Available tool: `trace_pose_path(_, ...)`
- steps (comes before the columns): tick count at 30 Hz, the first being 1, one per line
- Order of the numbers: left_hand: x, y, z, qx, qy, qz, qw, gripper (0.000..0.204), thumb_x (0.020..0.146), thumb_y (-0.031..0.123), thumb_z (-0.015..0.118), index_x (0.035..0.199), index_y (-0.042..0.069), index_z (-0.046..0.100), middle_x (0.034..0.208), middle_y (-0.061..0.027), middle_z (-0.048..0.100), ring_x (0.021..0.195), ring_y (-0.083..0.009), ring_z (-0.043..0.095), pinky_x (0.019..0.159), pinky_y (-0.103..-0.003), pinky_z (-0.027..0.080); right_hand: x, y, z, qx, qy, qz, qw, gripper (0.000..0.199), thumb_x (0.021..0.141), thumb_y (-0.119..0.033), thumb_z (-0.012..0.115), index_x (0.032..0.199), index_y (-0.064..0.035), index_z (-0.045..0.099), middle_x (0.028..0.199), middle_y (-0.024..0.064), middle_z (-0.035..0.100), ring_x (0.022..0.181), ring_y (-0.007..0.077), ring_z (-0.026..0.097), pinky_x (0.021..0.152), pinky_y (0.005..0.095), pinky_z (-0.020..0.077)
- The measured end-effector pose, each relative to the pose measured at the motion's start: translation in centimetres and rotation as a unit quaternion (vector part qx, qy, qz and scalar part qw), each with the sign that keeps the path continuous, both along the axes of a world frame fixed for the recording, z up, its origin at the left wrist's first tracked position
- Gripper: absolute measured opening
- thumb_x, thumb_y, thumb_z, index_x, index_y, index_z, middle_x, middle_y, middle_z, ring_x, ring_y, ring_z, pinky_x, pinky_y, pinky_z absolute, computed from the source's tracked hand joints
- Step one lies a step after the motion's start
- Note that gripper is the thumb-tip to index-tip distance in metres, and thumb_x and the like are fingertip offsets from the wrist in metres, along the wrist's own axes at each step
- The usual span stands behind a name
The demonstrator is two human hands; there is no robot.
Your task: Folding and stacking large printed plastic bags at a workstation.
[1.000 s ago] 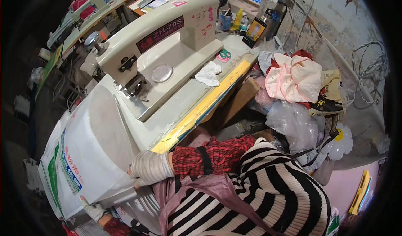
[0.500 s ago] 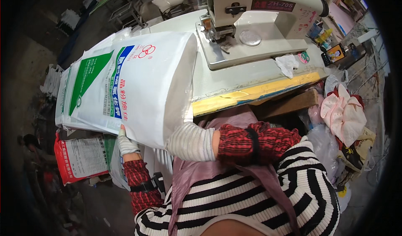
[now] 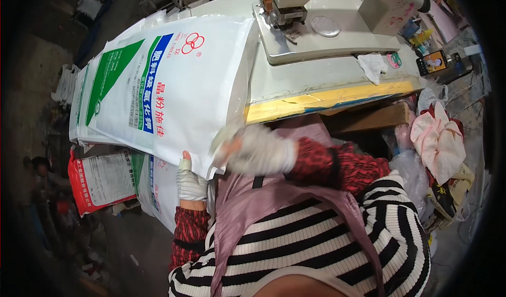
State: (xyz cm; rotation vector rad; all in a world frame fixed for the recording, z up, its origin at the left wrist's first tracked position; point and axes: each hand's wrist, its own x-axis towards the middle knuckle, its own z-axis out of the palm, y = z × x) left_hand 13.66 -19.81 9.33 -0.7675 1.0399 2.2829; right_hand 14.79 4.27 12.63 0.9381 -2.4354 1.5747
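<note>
A large white sack point(image 3: 200, 102) with green, blue and red printing slants across the left end of the sewing table, on top of other white sacks. My left hand point(image 3: 191, 182), in a pale glove with bare fingertips, pinches its near edge close to the right corner; the thumb lies on top and the fingers are hidden underneath. My right hand point(image 3: 255, 150), gloved in pale grey, is smeared by motion beside that same corner. Whether its fingers grip the sack does not show. Beyond the sack's right edge stands a cream sewing machine point(image 3: 337, 28).
Yellow tape covers the near table edge point(image 3: 327, 101). White cloth scrap point(image 3: 372, 66), green-handled scissors point(image 3: 394, 60) and a lit phone point(image 3: 433, 62) lie to the right. Below the table hang a pink-white cloth point(image 3: 437, 141) and plastic bags. A red-and-white sack point(image 3: 105, 183) is at lower left.
My left hand has shifted right along the sack's near edge, closer to the corner. The right hand has moved up and right in the picture. The whole view has tilted slightly.
</note>
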Motion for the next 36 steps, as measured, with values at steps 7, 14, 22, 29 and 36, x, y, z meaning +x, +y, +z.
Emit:
trace_pose_path(7, 1.8, 2.0, 2.2, -0.026, 0.118, -0.001, 0.993, 0.061, 0.088, 0.036, 0.061, 0.134, 0.002, 0.039, 0.132, -0.0123, 0.049, 0.118, -0.0294, 0.051, 0.099, -0.044, 0.044, -7.0, 0.0, -2.0, 0.461, -0.190, -0.179, 0.848, 0.080, 0.076, -0.054, 0.059, 0.137, -0.0064, 0.041, 0.145, 0.0224, 0.031, 0.138, 0.0363, 0.021, 0.111, 0.0506, 0.0162)
trace_pose_path(14, 1.2, 2.8, 1.5, -0.052, 0.036, -0.037, 0.997, 0.044, 0.087, 0.026, 0.064, 0.123, 0.005, 0.049, 0.117, -0.0083, 0.059, 0.103, -0.0242, 0.059, 0.089, -0.038, 0.048, -12.0, -1.0, -8.1, 0.347, 0.027, -0.193, 0.917, 0.065, 0.083, -0.047, 0.050, 0.134, -0.0074, 0.044, 0.138, 0.0187, 0.041, 0.130, 0.0331, 0.034, 0.107, 0.0447, 0.0250)
trace_pose_path(22, 2.1, 0.0, 1.2, -0.255, 0.122, -0.066, 0.957, 0.036, 0.090, 0.023, 0.059, 0.119, 0.004, 0.051, 0.103, -0.0093, 0.059, 0.091, -0.0173, 0.057, 0.077, -0.028, 0.049, -13.9, 0.4, -8.8, 0.266, 0.117, -0.217, 0.932, 0.055, 0.086, -0.038, 0.047, 0.131, -0.0079, 0.047, 0.132, 0.0164, 0.048, 0.121, 0.0297, 0.043, 0.102, 0.0420, 0.0329)
trace_pose_path(29, 3.1, -2.5, 1.4, -0.269, -0.030, 0.098, 0.958, 0.043, 0.087, 0.030, 0.064, 0.118, 0.005, 0.050, 0.103, -0.0099, 0.060, 0.087, -0.0217, 0.060, 0.075, -0.032, 0.050, -13.1, 0.4, -9.0, 0.190, 0.192, -0.202, 0.941, 0.046, 0.088, -0.030, 0.044, 0.129, -0.0083, 0.050, 0.127, 0.0143, 0.053, 0.114, 0.0268, 0.051, 0.097, 0.0395, 0.0398)
trace_pose_path(36, 4.2, -2.1, 2.2, -0.045, -0.039, 0.085, 0.995, 0.056, 0.083, 0.024, 0.067, 0.129, 0.008, 0.040, 0.123, -0.0131, 0.049, 0.108, -0.0335, 0.054, 0.088, -0.048, 0.048, -8.3, 7.7, -3.7, -0.282, -0.111, -0.366, 0.880, 0.015, 0.086, -0.001, 0.054, 0.094, -0.0039, 0.066, 0.084, 0.0071, 0.067, 0.076, 0.0113, 0.059, 0.069, 0.0264, 0.0490)
